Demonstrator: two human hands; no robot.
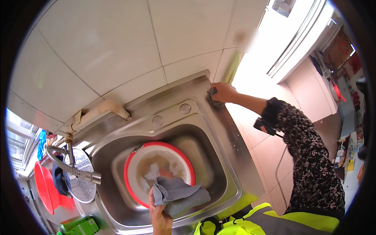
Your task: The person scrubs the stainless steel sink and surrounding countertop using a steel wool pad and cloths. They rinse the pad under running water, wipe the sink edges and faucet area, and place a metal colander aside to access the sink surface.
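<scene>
My left hand [160, 216] grips a folded grey cloth [182, 198] above the near side of the stainless steel sink [216, 188]. Against the far right corner of the sink's rim, my right hand [224, 91] presses a dark scrubbing pad [213, 98], which looks like steel wool. Inside the sink bowl sits a white basin with a red rim [192, 169], holding cloudy brownish water with patches of foam [152, 171]. The cloth hides part of the basin's near edge. White specks [236, 138] dot the steel surface right of the bowl.
A flexible metal faucet [75, 170] reaches over the sink's left side. Beside it stand a perforated metal tray [83, 182] and a red basin [44, 188]. A green bottle [80, 224] lies at lower left. Behind the sink, a pipe [101, 111] runs along the tiled wall [123, 44].
</scene>
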